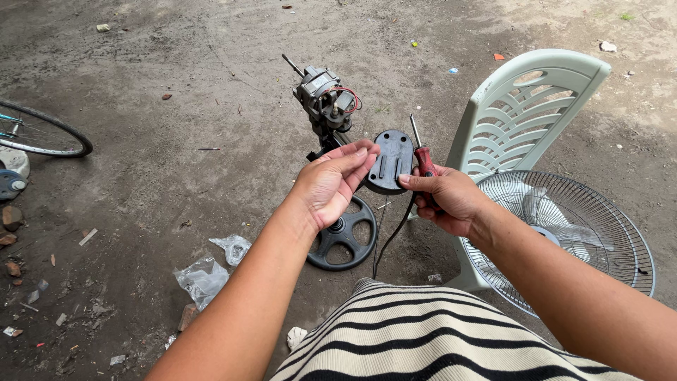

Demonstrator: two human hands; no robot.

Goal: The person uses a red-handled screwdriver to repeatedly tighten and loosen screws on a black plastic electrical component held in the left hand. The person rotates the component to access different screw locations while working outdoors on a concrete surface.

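Bare, packed dirt ground (pixel 176 141) littered with scraps is carrying everything here. The right hand (pixel 444 201) is gripping a red-handled screwdriver (pixel 423 159) and pinching a dark plastic motor cover (pixel 390 161), keeping both ready. The left hand (pixel 331 185) is open, fingers steadying the cover's edge before the exposed fan motor (pixel 324 99). A fan grille (pixel 571 233) is leaning on a pale plastic chair (pixel 525 113).

arms bare, no sleeves | top (pixel 423 331): blk/cream stripes, ribbed
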